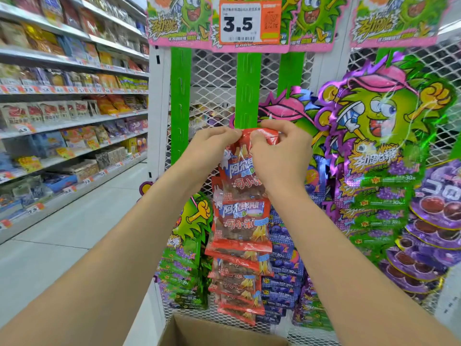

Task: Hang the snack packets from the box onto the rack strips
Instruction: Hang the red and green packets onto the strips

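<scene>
Head cam: both hands are up in front of the middle green rack strip (248,91), pinching the top edge of one red snack packet (245,166). The left hand (212,151) has its grip shut on the packet's top left corner, thumb & fingers squeezed tight. The right hand (279,156) has its grip shut on the top right part, fingers curled over the edge. They hold it by the top b/c that's prob. where the hang hole is, & it needs to line up w/ a hook slot on the strip. The packet's top sits right at the strip's low end, touching or just in front, can't tell which. Under it, more red packets (237,275) hang in a row, each one overlapping the next, so this one goes above them as the next in line. The cardboard box (199,330) sits low by the rack, open, close so packets are easy to grab; can't see inside. Green & purple candy bags (379,151) hang on the strips to the right. An orange price tag (250,22) sits up top.
</scene>
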Tool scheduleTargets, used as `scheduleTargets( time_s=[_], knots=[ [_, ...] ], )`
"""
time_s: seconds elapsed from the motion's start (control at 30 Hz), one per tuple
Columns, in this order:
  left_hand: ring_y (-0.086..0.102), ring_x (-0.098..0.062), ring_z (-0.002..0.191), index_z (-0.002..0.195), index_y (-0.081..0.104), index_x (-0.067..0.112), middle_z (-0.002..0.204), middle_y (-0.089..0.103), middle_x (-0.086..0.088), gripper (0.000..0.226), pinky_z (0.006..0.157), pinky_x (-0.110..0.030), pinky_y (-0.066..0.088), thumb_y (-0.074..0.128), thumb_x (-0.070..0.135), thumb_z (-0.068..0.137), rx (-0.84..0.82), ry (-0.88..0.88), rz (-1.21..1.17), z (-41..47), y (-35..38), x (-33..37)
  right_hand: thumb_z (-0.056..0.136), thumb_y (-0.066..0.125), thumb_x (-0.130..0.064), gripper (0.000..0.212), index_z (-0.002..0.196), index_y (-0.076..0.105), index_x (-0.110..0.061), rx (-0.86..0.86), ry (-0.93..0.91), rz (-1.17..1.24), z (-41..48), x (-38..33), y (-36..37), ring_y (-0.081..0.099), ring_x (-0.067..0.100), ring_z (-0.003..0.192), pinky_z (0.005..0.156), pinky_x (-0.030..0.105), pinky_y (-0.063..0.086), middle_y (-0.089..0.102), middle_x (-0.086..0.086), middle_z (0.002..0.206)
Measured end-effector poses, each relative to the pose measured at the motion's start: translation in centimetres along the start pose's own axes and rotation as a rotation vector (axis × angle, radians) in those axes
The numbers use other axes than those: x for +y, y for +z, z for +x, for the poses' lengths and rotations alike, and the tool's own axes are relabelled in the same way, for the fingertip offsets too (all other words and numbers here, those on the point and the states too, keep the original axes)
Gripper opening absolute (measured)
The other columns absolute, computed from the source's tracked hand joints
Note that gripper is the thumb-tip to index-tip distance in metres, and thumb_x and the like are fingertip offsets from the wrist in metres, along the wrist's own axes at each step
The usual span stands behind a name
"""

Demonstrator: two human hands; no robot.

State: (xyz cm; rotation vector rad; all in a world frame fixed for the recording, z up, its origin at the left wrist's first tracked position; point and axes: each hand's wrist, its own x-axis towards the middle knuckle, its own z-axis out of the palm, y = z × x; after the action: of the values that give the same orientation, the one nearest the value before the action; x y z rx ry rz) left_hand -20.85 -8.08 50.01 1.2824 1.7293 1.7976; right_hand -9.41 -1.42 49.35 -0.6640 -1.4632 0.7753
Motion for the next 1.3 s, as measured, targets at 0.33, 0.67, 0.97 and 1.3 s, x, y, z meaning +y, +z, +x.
scheduleTargets(
  time_s=[0.33,0.67,0.97,1.3],
  knots=[
    [0.076,-0.021,0.083,0.09,0.074,0.012,0.089,0.081,-0.005,0.019,0.083,-0.037,0.058,0.061,0.017,0.103,-0.043,-0.096,-0.044,-0.3,0.2,-0.2,0.084,0.075,-0.024,0.007,0.09,0.074,-0.028,-0.067,-0.13,-0.159,-1.0,0.8,-1.3,0.067,0.016,0.081,0.081,0.038,0.057,0.069,-0.015,0.081],
    [0.069,-0.007,0.084,0.105,0.077,0.021,0.092,0.078,0.007,0.017,0.081,-0.029,0.055,0.064,0.032,0.105,0.027,0.238,0.303,-1.9,-0.8,-2.7,0.089,0.077,-0.024,0.009,0.096,0.072,-0.026,-0.071,-0.214,-0.157,-2.1,2.9,-1.2,0.067,0.015,0.086,0.087,0.034,0.048,0.069,-0.016,0.083],
    [0.075,-0.015,0.092,0.108,0.077,0.02,0.096,0.079,0.005,0.013,0.088,-0.049,0.061,0.069,0.029,0.102,0.123,0.248,0.345,-1.8,-0.6,-3.9,0.093,0.074,-0.027,0.014,0.105,0.068,-0.021,-0.093,-0.313,-0.308,-2.5,3.8,-1.4,0.059,0.014,0.092,0.08,0.022,0.03,0.067,-0.009,0.1],
    [0.057,-0.016,0.097,0.111,0.065,0.015,0.105,0.059,0.002,0.023,0.085,-0.029,0.046,0.072,0.006,0.091,0.443,0.523,0.602,-11.3,0.9,-10.9,0.085,0.062,-0.003,0.017,0.096,0.07,-0.013,-0.681,-0.557,-0.253,-14.7,11.3,-7.4,0.061,0.016,0.081,0.072,0.027,0.05,0.067,-0.003,0.088]
  ],
)
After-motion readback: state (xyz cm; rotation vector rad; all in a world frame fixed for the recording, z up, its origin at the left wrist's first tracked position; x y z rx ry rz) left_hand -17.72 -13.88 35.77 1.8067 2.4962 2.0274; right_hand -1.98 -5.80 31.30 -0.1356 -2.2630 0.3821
